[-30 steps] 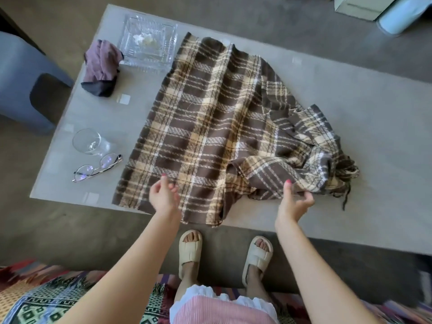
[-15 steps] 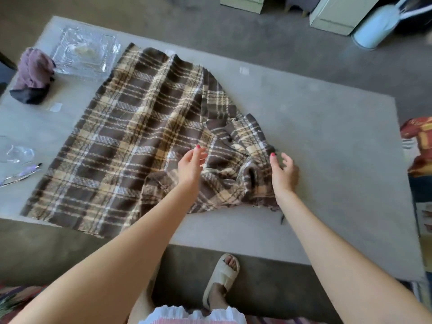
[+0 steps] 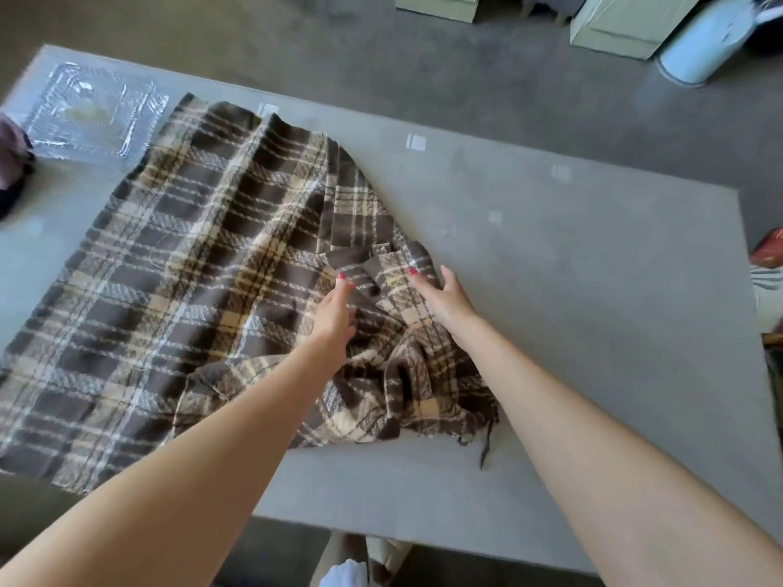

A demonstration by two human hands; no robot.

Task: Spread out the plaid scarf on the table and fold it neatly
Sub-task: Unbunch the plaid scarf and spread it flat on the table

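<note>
Bunching at four o'clock, the scarf (image 3: pixel 203 264) is being pinched by the right hand (image 3: pixel 445 298); the left hand (image 3: pixel 334 315) is being rested on it, fingers apart.

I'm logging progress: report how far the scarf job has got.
Done: the left part of the plaid scarf lies flat on the table. In hand: left hand and right hand are at the bunched right end. Left: spreading that end, then all folding.
</note>
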